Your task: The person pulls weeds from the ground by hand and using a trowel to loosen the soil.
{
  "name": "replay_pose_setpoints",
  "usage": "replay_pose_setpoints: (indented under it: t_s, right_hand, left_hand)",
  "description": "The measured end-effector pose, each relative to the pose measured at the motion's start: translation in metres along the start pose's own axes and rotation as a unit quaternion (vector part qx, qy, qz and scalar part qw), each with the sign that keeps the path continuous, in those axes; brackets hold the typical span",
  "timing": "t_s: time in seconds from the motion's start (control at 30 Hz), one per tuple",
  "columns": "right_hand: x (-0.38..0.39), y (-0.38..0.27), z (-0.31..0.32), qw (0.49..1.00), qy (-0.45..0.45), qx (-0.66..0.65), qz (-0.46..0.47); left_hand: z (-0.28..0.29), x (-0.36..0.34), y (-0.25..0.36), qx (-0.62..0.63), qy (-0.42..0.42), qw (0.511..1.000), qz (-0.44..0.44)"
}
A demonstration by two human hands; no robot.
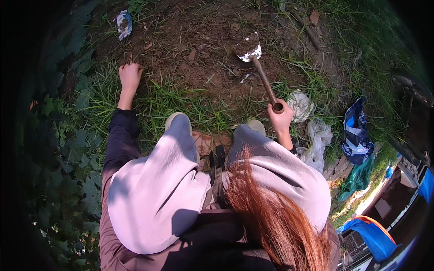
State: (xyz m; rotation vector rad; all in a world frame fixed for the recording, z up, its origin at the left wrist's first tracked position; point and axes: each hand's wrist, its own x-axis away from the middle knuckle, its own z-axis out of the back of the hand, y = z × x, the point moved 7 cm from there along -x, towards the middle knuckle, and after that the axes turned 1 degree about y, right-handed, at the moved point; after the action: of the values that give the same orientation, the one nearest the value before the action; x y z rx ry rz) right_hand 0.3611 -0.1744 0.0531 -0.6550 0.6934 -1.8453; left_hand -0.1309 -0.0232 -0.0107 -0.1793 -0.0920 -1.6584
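My right hand (281, 118) is closed round the lower end of a small hand shovel (264, 80). Its handle is a brownish tube with a hollow end. The pale blade lies at the far end on the bare soil (194, 74), with dark earth on it. Off to the left, my left hand (130, 77) reaches down to the ground at the edge of the grass (101, 92). Its fingers are bent together, and something thin, like a stem, shows at the fingertips; I cannot make out what it is.
A torn blue-white wrapper (123, 25) lies at the far left. Right of my right hand are a whitish plastic bag (318, 137) and a dark blue bag (356, 128). Leafy plants (81, 158) grow on the left. A stick (307, 30) lies at the far right.
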Motion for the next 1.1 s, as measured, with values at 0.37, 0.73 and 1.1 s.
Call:
replay_pose_setpoints:
  t_s: [0.37,0.73,1.1]
  right_hand:
    - [-0.033,0.047,0.008,0.996,0.048,-0.066,-0.046]
    - [-0.165,0.014,-0.071,0.988,0.049,-0.128,-0.071]
    - [-0.149,0.0,-0.068,0.991,0.081,-0.089,-0.054]
  left_hand:
    - [0.042,0.006,0.092,0.118,-0.022,0.989,-0.092]
    - [0.055,0.023,0.105,0.195,-0.083,0.972,-0.104]
    - [0.069,0.031,0.098,0.234,-0.061,0.964,-0.108]
